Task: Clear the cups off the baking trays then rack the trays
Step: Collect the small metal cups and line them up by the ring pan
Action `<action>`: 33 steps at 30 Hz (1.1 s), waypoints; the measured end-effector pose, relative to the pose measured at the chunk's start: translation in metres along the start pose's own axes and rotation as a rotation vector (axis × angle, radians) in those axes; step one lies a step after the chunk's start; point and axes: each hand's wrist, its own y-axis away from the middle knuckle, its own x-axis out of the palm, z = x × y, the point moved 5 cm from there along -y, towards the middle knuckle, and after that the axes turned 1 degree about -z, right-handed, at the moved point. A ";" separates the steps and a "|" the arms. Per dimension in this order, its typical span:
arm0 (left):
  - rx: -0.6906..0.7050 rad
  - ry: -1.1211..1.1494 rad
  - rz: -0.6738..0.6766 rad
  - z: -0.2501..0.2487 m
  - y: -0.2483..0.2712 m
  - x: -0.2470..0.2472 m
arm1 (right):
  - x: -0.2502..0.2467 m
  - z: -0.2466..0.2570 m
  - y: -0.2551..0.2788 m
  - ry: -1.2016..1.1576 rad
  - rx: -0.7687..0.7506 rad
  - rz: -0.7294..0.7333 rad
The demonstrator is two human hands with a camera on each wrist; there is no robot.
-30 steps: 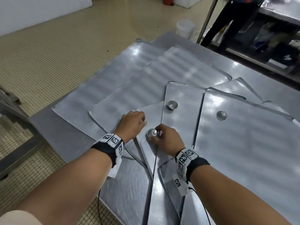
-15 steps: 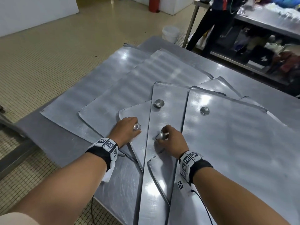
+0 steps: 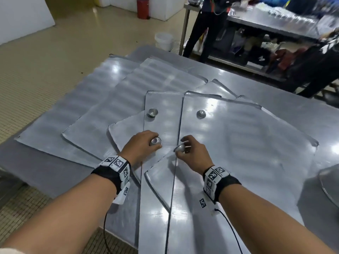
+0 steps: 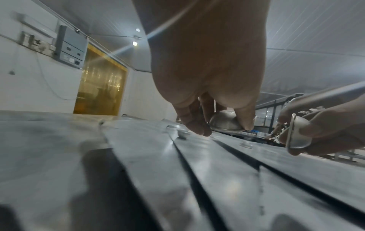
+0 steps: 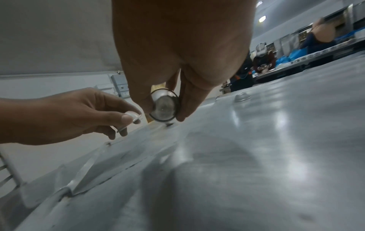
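Head view shows overlapping baking trays (image 3: 238,143) spread across a grey desk (image 3: 36,167). The left hand (image 3: 141,145) has its fingers (image 4: 245,118) clamped on a small metal cup (image 3: 155,141), held upside down just above a tray. The right hand (image 3: 194,151) pinches a second cup (image 3: 180,147) turned on its side, thumb and fingers (image 5: 187,103) curled round its rim, near the seam between two trays. Two more cups sit farther back: an upright one (image 3: 153,112) on the middle tray and an overturned one (image 3: 201,114) on the right tray.
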 end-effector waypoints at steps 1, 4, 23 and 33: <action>0.015 0.002 0.007 -0.015 -0.001 0.004 | -0.015 -0.007 0.008 -0.005 0.006 -0.026; 0.066 -0.025 0.057 -0.062 -0.001 0.022 | -0.064 -0.030 0.039 0.012 0.019 -0.113; 0.393 -0.047 0.365 -0.411 0.115 0.276 | -0.327 -0.248 0.342 0.061 0.187 -0.373; 0.545 -0.033 0.546 -0.490 0.171 0.365 | -0.358 -0.314 0.453 0.068 0.336 -0.515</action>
